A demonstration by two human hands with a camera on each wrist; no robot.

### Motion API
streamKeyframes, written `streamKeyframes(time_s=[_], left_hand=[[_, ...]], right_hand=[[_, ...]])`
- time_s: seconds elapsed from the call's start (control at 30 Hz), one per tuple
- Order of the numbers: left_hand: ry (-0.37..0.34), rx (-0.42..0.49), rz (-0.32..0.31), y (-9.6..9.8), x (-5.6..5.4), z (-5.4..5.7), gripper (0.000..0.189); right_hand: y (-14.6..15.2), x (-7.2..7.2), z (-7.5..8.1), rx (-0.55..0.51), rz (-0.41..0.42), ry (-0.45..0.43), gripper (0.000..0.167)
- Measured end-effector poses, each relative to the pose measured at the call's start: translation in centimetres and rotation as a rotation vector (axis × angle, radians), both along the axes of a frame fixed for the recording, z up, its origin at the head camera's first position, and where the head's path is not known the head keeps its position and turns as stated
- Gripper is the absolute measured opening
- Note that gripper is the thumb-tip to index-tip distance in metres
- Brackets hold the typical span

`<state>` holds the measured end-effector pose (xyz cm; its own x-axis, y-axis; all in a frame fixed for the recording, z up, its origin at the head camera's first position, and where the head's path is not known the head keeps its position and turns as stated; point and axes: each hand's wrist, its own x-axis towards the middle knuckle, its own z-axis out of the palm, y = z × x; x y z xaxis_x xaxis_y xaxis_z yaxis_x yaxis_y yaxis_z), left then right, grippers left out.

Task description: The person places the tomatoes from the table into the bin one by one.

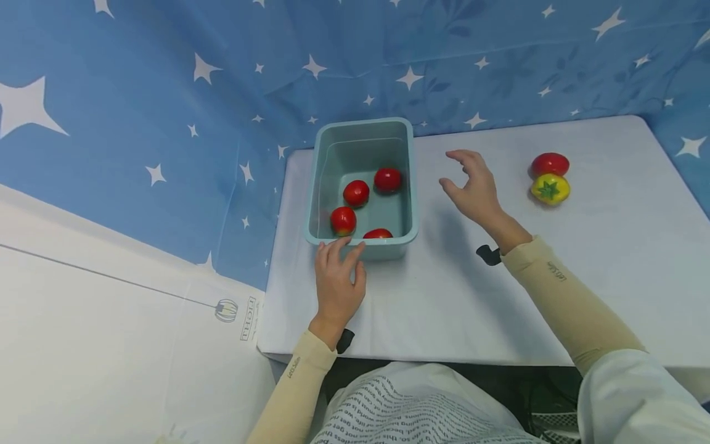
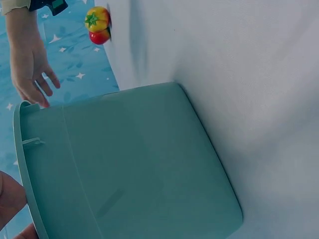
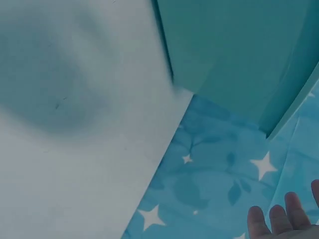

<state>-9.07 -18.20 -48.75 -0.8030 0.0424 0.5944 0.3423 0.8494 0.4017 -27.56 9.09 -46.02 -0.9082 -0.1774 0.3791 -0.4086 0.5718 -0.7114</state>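
A blue-green plastic bin (image 1: 415, 203) stands on the white-covered table. Inside it are several glossy red round fruit-like pieces, one of them a red piece (image 1: 356, 193) near the middle. At the bin's front rim, my left hand (image 1: 338, 287) has its fingertips right at the edge, fingers loosely bent. Just right of the bin, my right hand (image 1: 476, 188) hovers with fingers and thumb spread apart, holding nothing. Farther right lie a red glossy piece (image 1: 550, 164) and, against it, a yellow piece (image 1: 551, 189) with a green star-shaped leaf top.
White cloth covers the table (image 1: 444, 308). A blue curtain (image 1: 355, 68) with white stars hangs along its back edge and left side. The person's lap (image 1: 410, 401) is close to the front edge.
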Motion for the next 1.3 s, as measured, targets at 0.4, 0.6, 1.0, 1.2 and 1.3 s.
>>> streamKeyframes(time_s=[0.4,0.6,1.0,1.2,1.3], left_hand=[[-0.005,0.004,0.006,0.0,0.0,0.0,0.034],[0.008,0.004,0.002,0.0,-0.1,-0.2,0.035],[0.002,0.015,0.007,0.0,-0.1,0.1,0.032],[-0.004,0.011,0.007,0.1,-0.1,0.0,0.031],[-0.007,0.008,0.005,0.1,-0.1,0.0,0.031]], right_hand=[[6.1,-1.2,-1.5,0.047,-0.199,-0.198,0.055],[9.3,-1.2,-2.3,0.044,-0.287,-0.238,0.055],[14.5,-1.8,-4.4,0.041,-0.485,-0.314,0.059],[16.0,-2.0,-5.7,0.07,-0.508,-0.348,0.06],[16.6,-2.2,-6.1,0.085,-0.513,-0.369,0.062]])
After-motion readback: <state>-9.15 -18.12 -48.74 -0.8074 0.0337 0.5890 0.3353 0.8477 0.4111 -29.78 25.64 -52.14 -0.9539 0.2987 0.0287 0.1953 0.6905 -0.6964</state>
